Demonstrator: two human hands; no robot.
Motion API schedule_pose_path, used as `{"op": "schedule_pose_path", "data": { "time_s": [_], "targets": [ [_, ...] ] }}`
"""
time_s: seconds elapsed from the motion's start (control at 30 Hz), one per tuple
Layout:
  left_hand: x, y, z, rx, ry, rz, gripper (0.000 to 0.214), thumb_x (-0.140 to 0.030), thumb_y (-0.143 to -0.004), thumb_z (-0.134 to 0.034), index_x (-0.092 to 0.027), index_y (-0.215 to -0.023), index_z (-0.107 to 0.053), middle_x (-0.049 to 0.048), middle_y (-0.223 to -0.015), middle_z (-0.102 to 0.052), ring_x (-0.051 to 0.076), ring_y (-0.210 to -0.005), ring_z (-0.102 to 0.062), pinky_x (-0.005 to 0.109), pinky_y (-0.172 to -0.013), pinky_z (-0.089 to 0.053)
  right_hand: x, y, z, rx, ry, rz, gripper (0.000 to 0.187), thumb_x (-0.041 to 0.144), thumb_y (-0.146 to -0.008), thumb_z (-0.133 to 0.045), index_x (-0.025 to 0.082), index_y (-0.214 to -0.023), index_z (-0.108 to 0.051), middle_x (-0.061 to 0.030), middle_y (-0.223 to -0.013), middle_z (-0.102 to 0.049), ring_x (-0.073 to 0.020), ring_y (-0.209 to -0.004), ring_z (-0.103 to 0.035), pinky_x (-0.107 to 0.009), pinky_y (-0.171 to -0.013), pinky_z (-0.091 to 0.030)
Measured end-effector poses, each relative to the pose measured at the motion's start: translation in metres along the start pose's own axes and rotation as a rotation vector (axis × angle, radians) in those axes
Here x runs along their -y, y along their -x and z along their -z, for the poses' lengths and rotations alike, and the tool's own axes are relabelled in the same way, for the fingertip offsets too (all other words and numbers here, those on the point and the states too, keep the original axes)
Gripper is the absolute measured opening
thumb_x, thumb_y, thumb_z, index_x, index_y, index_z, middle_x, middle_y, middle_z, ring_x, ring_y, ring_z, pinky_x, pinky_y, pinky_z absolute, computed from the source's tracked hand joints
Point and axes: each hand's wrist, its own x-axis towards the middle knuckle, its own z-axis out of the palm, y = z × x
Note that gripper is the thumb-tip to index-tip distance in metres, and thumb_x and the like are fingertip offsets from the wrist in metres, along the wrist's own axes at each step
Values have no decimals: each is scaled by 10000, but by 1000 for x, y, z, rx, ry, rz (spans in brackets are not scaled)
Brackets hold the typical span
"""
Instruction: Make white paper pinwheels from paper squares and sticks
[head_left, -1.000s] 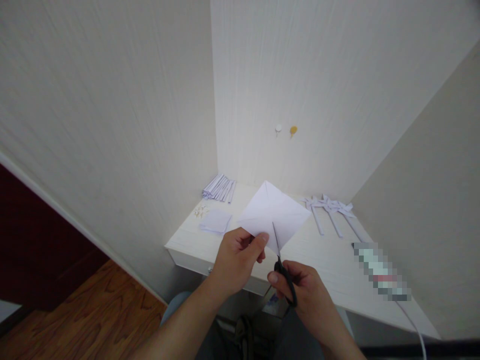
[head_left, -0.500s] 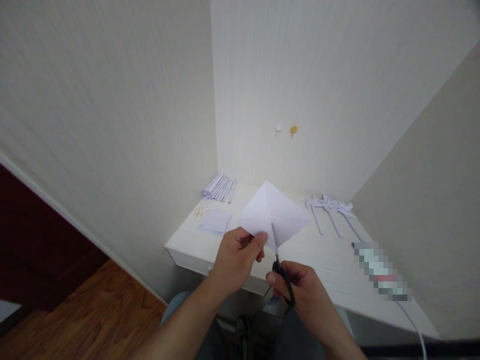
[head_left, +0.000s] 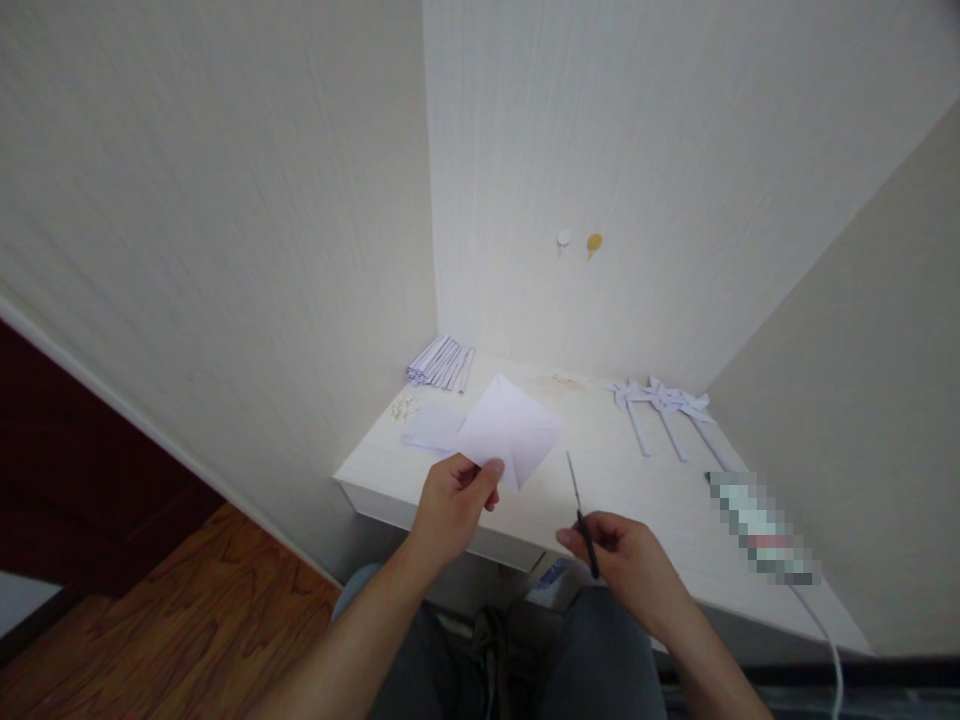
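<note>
My left hand (head_left: 450, 500) pinches the near corner of a creased white paper square (head_left: 511, 430), holding it tilted above the white desk (head_left: 645, 500). My right hand (head_left: 630, 560) grips black-handled scissors (head_left: 581, 510) with the blades closed and pointing away from me. The scissors are to the right of the paper and apart from it.
On the desk lie a bundle of folded paper strips (head_left: 441, 362) at the back left, small pale bits (head_left: 403, 406), a flat paper sheet (head_left: 429, 428), paper pinwheels on sticks (head_left: 664, 410) at the right and a blurred object (head_left: 761, 530). Two pins (head_left: 579, 242) stick in the wall.
The scissors came out of the paper and moved right. My left hand lowered the paper and shifted it left.
</note>
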Motion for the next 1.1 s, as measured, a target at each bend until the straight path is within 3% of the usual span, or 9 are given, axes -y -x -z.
{"op": "schedule_pose_path", "data": {
  "time_s": [0.2, 0.27, 0.47, 0.53, 0.63, 0.7, 0.8, 0.97, 1.1],
  "targets": [
    [6, 15, 0, 36, -21, 37, 360, -446, -803, -688, -194, -555, -623, -2, -509, -601, 135, -507, -547, 264, -548, -432, 16, -8, -16, -173, -240, 94, 529, 604, -673, -842, 165, -966, -802, -77, -825, -755, -221, -749, -639, -337, -674, -510],
    [5, 22, -2, 49, -24, 42, 362, -448, -800, -697, -193, -552, -627, -3, -509, -602, 134, -504, -541, 262, -539, -421, 22, -8, -25, -168, -295, 117, 508, 592, -641, -856, 169, -916, -795, -91, -875, -776, -229, -779, -664, -349, -704, -535],
    [14, 50, -2, 62, 1, 39, 354, -459, -761, -754, -177, -577, -647, 3, -515, -602, 137, -510, -532, 258, -519, -393, 27, 13, -38, -122, -315, 151, 346, 505, -663, -822, 182, -642, -700, -45, -614, -704, -173, -592, -586, -309, -587, -461],
    [19, 57, 4, 42, 42, 22, 298, -443, -709, -805, -171, -708, -684, 5, -602, -655, 145, -570, -571, 253, -558, -427, 27, 23, -35, -105, -296, 162, 329, 481, -653, -821, 181, -620, -689, -40, -590, -696, -163, -572, -573, -300, -571, -440],
    [18, 61, 17, 17, 137, -9, 451, -448, -634, -848, -188, -968, -692, 37, -900, -754, 174, -789, -665, 260, -705, -508, 26, 33, -26, -51, -255, 173, 337, 472, -615, -841, 175, -601, -684, -40, -577, -697, -163, -559, -577, -296, -558, -432],
    [14, 60, 24, 58, 184, 2, 515, -488, -642, -835, -185, -1039, -708, 72, -1000, -773, 207, -887, -696, 294, -786, -536, 25, 37, -22, -7, -225, 179, 348, 484, -601, -843, 173, -617, -690, -38, -581, -703, -167, -559, -590, -297, -557, -441],
    [9, 58, 25, 183, 185, 74, 472, -480, -636, -859, -139, -953, -780, 117, -913, -798, 257, -819, -722, 365, -772, -569, 22, 39, -22, 62, -155, 185, 363, 500, -613, -843, 167, -642, -702, -29, -581, -702, -163, -551, -598, -294, -551, -446],
    [19, 53, 13, 126, 111, 124, 366, -385, -572, -897, -121, -807, -802, 106, -810, -800, 236, -689, -690, 338, -657, -540, 13, 33, -24, 112, 46, 178, 388, 517, -769, -823, 140, -741, -734, -19, -651, -719, -164, -615, -647, -296, -608, -497],
    [28, 47, 13, -21, 72, 103, 337, -370, -580, -874, -136, -810, -794, 85, -801, -799, 239, -718, -689, 315, -636, -517, 3, 13, -14, 101, 318, 96, 293, 428, -991, -699, 143, -1054, -727, -46, -1003, -756, -196, -856, -725, -367, -779, -604]
  ]
}}
